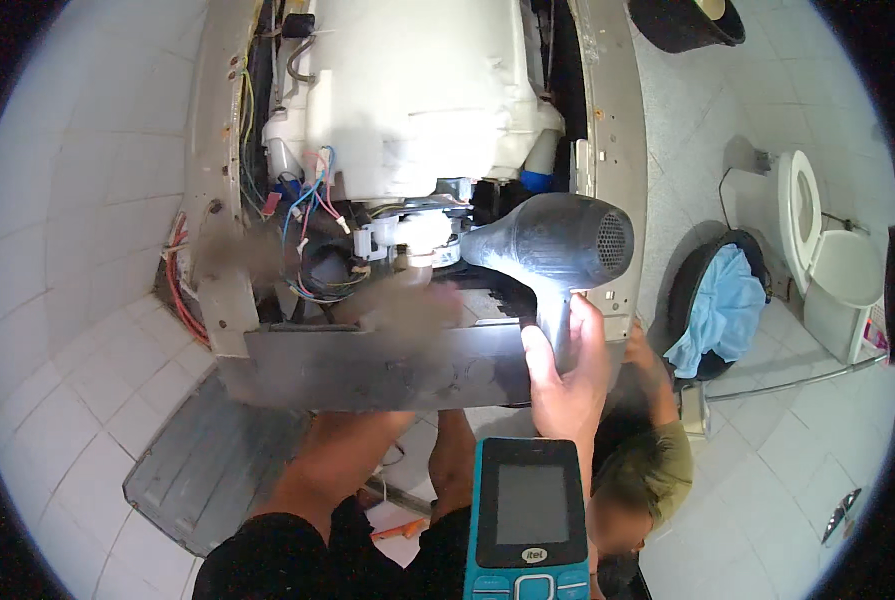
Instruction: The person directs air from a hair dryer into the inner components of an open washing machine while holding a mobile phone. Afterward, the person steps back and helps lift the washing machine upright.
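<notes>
1. On your right, you have a white toilet (847, 270).
2. Just left of it, you see a black tub (689, 290) holding light-blue cloth (722, 305).
3. Farther ahead, at your upper right, a black bucket (679, 30).

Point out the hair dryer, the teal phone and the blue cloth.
Hair dryer (552, 238): head view, on the side of its dark barrel.
Teal phone (533, 510): head view, on its screen.
Blue cloth (723, 305): head view, on its crumpled middle.
</notes>
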The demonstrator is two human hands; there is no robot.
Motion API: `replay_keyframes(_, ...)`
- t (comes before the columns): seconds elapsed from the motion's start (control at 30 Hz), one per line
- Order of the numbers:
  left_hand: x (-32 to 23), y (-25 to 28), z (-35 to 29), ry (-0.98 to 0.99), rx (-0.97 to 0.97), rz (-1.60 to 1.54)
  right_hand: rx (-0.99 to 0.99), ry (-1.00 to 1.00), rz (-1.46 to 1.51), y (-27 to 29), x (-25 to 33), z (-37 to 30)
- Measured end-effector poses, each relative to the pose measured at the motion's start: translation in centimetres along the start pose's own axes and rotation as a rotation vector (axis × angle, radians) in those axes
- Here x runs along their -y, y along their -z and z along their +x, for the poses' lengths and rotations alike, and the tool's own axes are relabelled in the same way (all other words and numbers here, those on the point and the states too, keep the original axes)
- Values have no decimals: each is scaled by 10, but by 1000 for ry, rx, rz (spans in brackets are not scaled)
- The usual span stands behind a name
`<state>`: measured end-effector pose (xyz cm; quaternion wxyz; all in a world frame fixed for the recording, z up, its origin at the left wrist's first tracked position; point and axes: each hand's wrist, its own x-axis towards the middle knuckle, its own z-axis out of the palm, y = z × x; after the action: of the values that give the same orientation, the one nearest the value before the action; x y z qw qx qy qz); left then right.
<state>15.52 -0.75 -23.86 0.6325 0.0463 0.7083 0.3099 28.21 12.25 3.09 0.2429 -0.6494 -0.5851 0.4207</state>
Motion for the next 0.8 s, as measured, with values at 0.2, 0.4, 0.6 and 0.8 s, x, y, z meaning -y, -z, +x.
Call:
replay_keyframes(0.2,-34,-66,11,-62,68,2,-55,72,-51,-9,-2,-9)
replay_keyframes(0.4,-43,-41,20,-76,-1,-5,-49,108,-47,-11,8,-9)
replay_keyframes(0.6,-15,13,2,-22,-25,22,-32,6,51,-1,4,-2)
replay_keyframes(0.8,-28,-53,-3,-68,48,33,-5,3,1,-2,4,-2)
